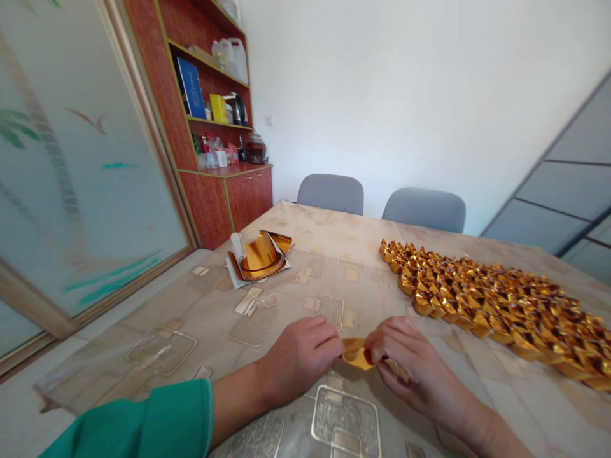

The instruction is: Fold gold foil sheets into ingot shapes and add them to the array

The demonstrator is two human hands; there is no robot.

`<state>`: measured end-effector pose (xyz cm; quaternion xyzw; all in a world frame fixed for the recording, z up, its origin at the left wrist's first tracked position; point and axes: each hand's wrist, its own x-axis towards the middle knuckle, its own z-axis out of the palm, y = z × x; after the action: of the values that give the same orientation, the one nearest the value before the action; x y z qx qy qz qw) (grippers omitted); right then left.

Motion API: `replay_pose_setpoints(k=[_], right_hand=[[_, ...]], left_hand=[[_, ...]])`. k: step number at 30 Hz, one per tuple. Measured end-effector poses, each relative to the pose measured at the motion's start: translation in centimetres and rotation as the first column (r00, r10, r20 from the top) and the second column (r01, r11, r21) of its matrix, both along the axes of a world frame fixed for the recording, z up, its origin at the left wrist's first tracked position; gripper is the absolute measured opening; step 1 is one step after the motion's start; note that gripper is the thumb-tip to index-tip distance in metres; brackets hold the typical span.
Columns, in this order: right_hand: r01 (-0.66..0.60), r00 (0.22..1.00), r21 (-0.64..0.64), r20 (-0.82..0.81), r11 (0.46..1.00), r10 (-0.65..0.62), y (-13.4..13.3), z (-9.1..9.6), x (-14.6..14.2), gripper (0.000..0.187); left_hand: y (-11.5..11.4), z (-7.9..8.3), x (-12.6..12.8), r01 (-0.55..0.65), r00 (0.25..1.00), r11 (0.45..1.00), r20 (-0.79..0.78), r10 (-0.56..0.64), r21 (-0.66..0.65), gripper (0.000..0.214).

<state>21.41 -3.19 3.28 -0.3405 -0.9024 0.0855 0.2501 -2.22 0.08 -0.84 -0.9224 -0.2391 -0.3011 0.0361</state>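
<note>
- Two bare hands meet over the near part of the tabletop (329, 280), with one small piece of gold foil (354, 351) between them; taking that foil as the clock's centre, the left hand (300, 356) is at nine and the right hand (405, 359) at three.
- Left grip: fingers curled in, closed on the foil's left end – the thumb is mostly hidden, so how hard it presses I cannot tell.
- Right grip: thumb and fingertips pinched together on the right end, no gap showing.
- The foil spans the short space between the hands, its middle bare and bent; whether its underside touches the tabletop is unclear.
- At two o'clock, folds (477, 289) of the same gold sit in close rows, apart from the right hand.
- Between ten and eleven, a curled stack (260, 257) of gold sheets with pale paper lies well apart from the left hand.
- The step in hand looks like shaping this one piece by its ends.
- From here, the next move seems to call for both ends kept steady – light, even finger pressure, since thin foil would likely crease or tear if tugged.
</note>
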Motion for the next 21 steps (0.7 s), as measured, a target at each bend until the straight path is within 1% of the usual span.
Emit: replay_pose_setpoints(k=[2, 5, 6, 8, 10, 11, 13, 17, 21], right_hand=[[0.000, 0.997, -0.006, 0.077, 1.000, 0.001, -0.3, -0.6, 0.2, 0.020], [0.007, 0.990, -0.032, 0.144, 0.999, -0.002, -0.5, -1.4, 0.2, 0.018], [0.012, 0.988, -0.043, 0.152, 0.999, -0.006, -0.5, -1.6, 0.2, 0.017], [0.018, 0.987, -0.081, 0.158, 0.997, -0.005, -0.6, -1.7, 0.0, 0.016], [0.020, 0.988, -0.138, 0.155, 0.990, 0.002, -0.6, -1.5, -0.1, 0.015], [0.017, 0.988, -0.165, 0.153, 0.986, 0.009, -0.6, -1.3, -0.1, 0.014], [0.006, 0.989, -0.212, 0.148, 0.977, 0.026, -0.5, -0.9, -0.1, 0.014], [-0.028, 0.992, -0.275, 0.114, 0.961, 0.062, 0.0, -0.4, 0.1, 0.018], [-0.036, 0.997, -0.317, 0.055, 0.948, 0.056, 0.5, -0.8, 0.1, 0.020]], left_hand=[[-0.2, 0.0, 0.2, 0.025, 0.997, 0.998, -0.080, -0.020, 0.053, 0.027], [-0.4, 0.0, 0.3, 0.061, 0.984, 0.997, -0.170, -0.053, 0.039, 0.027], [-0.5, 0.0, 0.3, 0.069, 0.981, 0.997, -0.183, -0.065, 0.017, 0.027], [-0.5, 0.1, 0.1, 0.104, 0.974, 0.992, -0.193, -0.115, -0.069, 0.025], [-0.5, 0.5, -0.4, 0.168, 0.963, 0.970, -0.181, -0.200, -0.178, 0.024], [-0.5, 0.6, -0.7, 0.200, 0.955, 0.955, -0.173, -0.240, -0.220, 0.029], [-0.6, 1.0, -1.3, 0.230, 0.944, 0.941, -0.179, -0.278, -0.248, 0.028], [-0.8, 1.0, -2.0, 0.254, 0.943, 0.941, -0.157, -0.292, -0.226, 0.019], [-1.1, 0.7, -1.9, 0.244, 0.953, 0.950, -0.132, -0.272, -0.193, 0.017]])
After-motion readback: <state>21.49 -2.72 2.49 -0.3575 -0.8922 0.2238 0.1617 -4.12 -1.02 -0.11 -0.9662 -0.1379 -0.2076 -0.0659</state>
